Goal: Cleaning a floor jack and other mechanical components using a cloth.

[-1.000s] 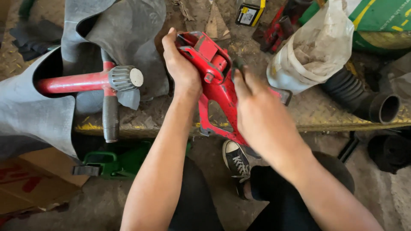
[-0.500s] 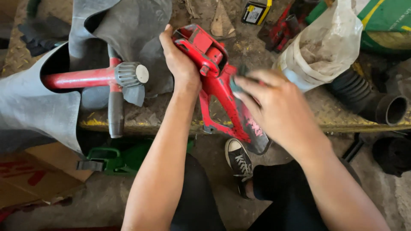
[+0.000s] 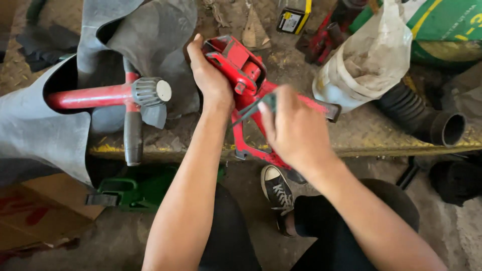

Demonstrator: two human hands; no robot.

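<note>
The right hand (image 3: 296, 133) has lifted up the red tool (image 3: 246, 95) since a moment ago, fingers now pinching a thin dark strip (image 3: 256, 108). The left hand (image 3: 211, 80) has fingers curled tight around the tool's head. The tool lies on the counter (image 3: 361, 135), its long axis running from upper left down toward the person.

A worn metal platform (image 3: 361, 135) with a yellow-streaked edge stands above a dusty concrete floor (image 3: 442, 226) in daylight.
</note>
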